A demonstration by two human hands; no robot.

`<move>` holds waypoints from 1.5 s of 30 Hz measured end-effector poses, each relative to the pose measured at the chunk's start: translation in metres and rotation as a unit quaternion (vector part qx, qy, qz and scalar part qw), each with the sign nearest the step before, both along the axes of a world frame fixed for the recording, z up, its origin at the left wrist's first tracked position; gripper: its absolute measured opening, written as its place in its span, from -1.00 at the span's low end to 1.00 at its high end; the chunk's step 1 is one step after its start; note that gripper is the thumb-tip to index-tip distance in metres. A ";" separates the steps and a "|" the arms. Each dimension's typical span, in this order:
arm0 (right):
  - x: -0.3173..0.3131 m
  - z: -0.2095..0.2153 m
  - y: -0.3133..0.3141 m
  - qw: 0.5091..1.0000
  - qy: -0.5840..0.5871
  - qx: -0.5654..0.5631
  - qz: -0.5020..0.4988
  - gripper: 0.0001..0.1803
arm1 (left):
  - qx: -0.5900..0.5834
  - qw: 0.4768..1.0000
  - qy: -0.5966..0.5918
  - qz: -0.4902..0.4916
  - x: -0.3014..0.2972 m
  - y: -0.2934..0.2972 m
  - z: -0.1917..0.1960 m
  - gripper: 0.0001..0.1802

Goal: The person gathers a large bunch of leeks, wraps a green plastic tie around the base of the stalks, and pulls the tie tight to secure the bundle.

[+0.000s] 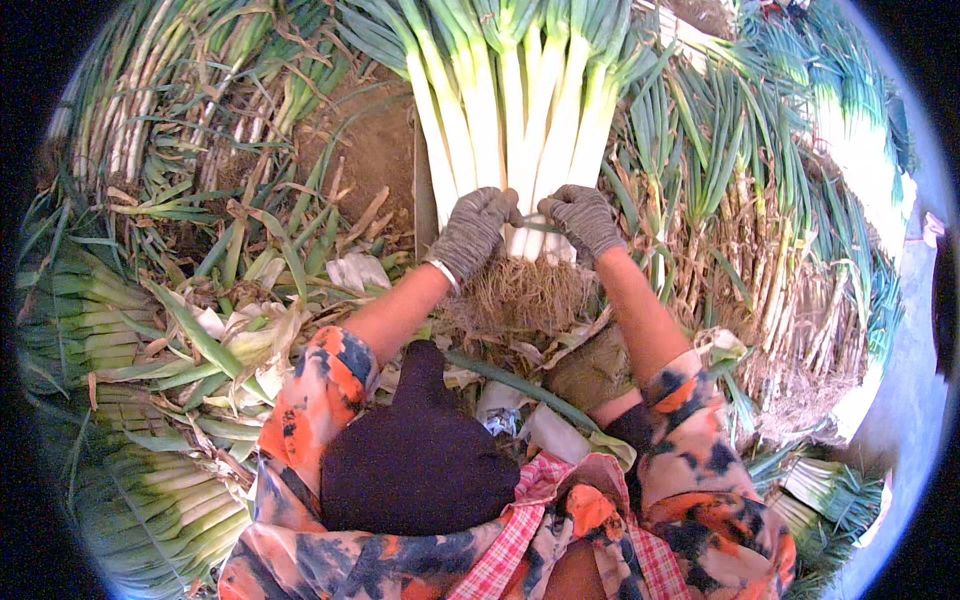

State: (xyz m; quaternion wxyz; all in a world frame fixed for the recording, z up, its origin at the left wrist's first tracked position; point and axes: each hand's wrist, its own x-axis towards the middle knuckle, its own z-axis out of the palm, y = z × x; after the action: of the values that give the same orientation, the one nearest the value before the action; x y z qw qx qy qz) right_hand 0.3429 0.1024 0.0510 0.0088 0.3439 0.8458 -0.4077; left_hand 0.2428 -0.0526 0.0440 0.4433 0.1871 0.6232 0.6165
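Observation:
A bunch of cleaned leeks [515, 110] lies in front of me, white stems toward me and green tops away, brown roots [520, 295] at the near end. My left hand [472, 230] in a grey glove grips the stems low on the left side. Just right of it, my right hand [583, 218], also gloved in grey, is closed on the same bunch. A thin green strip [538, 227] runs between the two hands across the stems.
Uncleaned leeks [720, 230] with dirty roots are piled at the right. Trimmed leaves and peelings [230, 330] litter the ground at the left. Stacked leek bundles [150, 500] lie at the lower left. My dark knee [420, 450] is below the hands.

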 end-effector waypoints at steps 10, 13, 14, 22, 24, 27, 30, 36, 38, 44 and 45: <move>0.026 0.019 -0.011 0.940 0.272 0.134 -0.155 -0.69 | -0.083 0.994 -0.060 -0.027 -0.017 0.017 0.010 -0.65; 0.025 0.032 -0.018 0.936 0.270 0.222 0.033 -0.69 | -0.084 0.994 -0.068 -0.009 -0.015 0.023 0.007 -0.68; 0.024 0.021 -0.015 0.937 0.222 0.255 0.082 -0.74 | -0.087 0.994 -0.069 -0.007 -0.014 0.025 0.005 -0.69; 0.025 -0.003 -0.016 0.957 0.068 0.262 0.101 -0.84 | -0.080 0.992 -0.085 -0.039 -0.020 0.020 0.010 -0.67; 0.029 -0.007 -0.014 0.965 0.143 0.203 0.085 -0.86 | -0.078 0.992 -0.093 -0.043 -0.021 0.021 0.006 -0.67; 0.027 -0.008 -0.011 0.963 0.129 0.210 0.106 -0.85 | -0.087 0.993 -0.078 -0.023 -0.019 0.023 0.007 -0.69; 0.029 -0.006 -0.008 0.956 0.108 0.224 0.154 -0.84 | -0.069 0.993 -0.099 -0.013 -0.020 0.021 0.002 -0.70; 0.045 -0.008 -0.008 0.977 0.086 0.144 0.130 -0.82 | -0.076 0.995 -0.064 -0.021 -0.017 0.023 0.008 -0.66; 0.041 0.000 -0.010 0.988 0.052 0.128 0.068 -0.80 | -0.070 0.995 -0.068 -0.018 -0.016 0.025 0.003 -0.66; 0.038 0.024 -0.029 0.945 0.214 0.242 0.052 -0.76 | -0.071 0.995 -0.068 -0.026 -0.019 0.017 -0.002 -0.64; 0.036 0.018 -0.026 0.937 0.207 0.271 0.076 -0.77 | -0.074 0.995 -0.066 -0.032 -0.020 0.019 0.001 -0.63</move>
State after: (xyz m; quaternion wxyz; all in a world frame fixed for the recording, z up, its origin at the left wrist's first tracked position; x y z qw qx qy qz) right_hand 0.3790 0.0767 0.0686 -0.2295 0.1763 0.9309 -0.2230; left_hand 0.2227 -0.0334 0.0449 0.5156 0.1332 0.6301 0.5651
